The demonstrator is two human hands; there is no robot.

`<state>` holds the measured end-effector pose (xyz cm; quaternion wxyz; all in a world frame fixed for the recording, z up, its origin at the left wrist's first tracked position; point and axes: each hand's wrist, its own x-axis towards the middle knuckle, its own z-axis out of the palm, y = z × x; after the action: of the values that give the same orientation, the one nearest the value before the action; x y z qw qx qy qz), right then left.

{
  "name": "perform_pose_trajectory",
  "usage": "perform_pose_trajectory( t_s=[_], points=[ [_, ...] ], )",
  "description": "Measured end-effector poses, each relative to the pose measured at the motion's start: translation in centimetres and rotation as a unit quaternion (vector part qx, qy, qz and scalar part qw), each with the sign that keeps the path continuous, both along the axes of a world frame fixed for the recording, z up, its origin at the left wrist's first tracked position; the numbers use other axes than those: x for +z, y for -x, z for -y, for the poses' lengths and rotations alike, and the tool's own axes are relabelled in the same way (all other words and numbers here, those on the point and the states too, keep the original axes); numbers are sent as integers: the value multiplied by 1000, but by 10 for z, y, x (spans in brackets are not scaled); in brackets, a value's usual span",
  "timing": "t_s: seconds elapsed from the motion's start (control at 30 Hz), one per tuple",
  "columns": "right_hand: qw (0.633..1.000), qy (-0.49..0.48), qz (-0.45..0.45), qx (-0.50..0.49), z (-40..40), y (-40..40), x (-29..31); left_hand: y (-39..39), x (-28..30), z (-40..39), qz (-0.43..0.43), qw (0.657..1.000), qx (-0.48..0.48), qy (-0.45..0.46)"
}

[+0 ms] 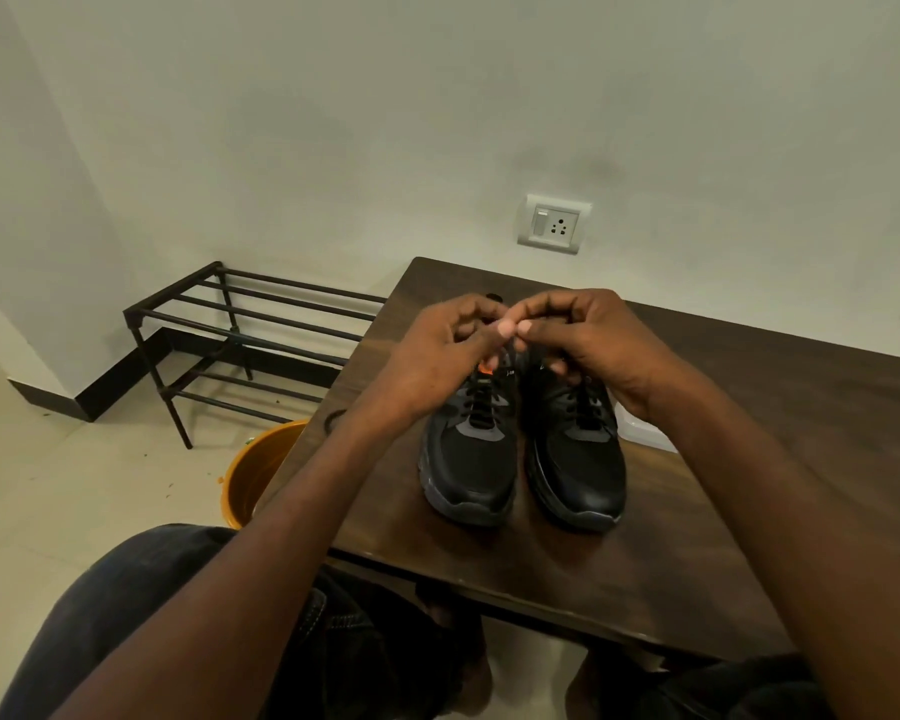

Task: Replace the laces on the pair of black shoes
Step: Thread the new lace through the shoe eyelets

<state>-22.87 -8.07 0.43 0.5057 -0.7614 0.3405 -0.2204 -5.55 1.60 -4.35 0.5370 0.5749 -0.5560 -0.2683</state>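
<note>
Two black shoes stand side by side on the dark wooden table (723, 407), toes towards me. The left shoe (468, 459) has black laces and an orange tab at its tongue. The right shoe (578, 459) is laced in black too. Both hands meet above the tongue of the left shoe. My left hand (437, 356) and my right hand (588, 340) have their fingers curled and their fingertips pinch together on the black lace ends (507, 350) of the left shoe. The lace between the fingers is mostly hidden.
A white object (645, 433) lies on the table behind my right wrist. An orange bucket (255, 470) stands on the floor left of the table. A black metal rack (240, 335) stands against the wall. A wall socket (554, 223) is above the table.
</note>
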Motion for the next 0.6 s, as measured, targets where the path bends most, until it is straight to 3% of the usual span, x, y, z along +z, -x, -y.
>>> perform_pose_trajectory(
  t_s=[0.1,0.17,0.2,0.27,0.37,0.47,0.6],
  points=[
    [995,24,23,-90,7,1,-6,-20,-14,0,115,986,76,-96],
    [984,51,40,-165,13,2,-15,-32,-18,-3,291,931,105,-194],
    [979,65,37,-188,14,2,-20,-33,-19,-5,339,910,101,-215],
    [982,82,2,-172,12,-1,-27,-32,-18,-8,297,933,77,-188],
    [994,78,-25,-76,1,-10,-29,-18,-17,-1,132,988,26,-77],
    [995,79,7,-68,-5,-19,-28,-10,-20,9,43,998,9,-47],
    [980,117,10,-161,3,-15,-35,-18,-32,12,76,992,84,-58]
  ],
)
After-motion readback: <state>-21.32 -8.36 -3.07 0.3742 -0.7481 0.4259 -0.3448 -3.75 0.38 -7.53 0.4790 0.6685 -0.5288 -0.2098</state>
